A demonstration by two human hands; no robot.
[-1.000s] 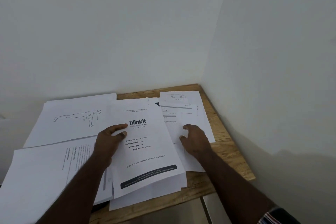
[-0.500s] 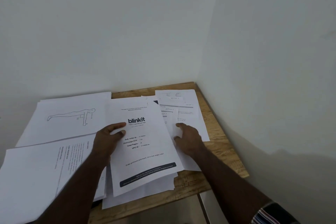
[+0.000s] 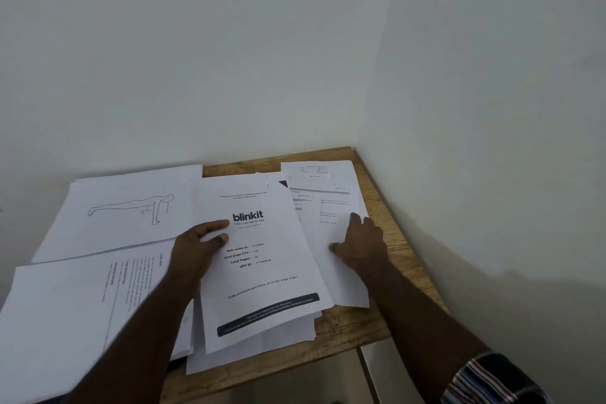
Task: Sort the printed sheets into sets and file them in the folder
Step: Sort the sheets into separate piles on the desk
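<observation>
Right hand (image 3: 360, 243) slid farther; 2 hands flat, pressing 2 sheet piles (image 3: 262, 272).

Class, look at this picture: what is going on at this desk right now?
A person is sorting printed white sheets spread over a small wooden table set in a wall corner. The left hand rests on the stack topped by the white "blinkit" cover sheet, thumb on the page. The right hand lies flat on the fanned text sheets beside it. A sheet with a push-up line drawing lies at left. No folder is clearly visible.
</observation>
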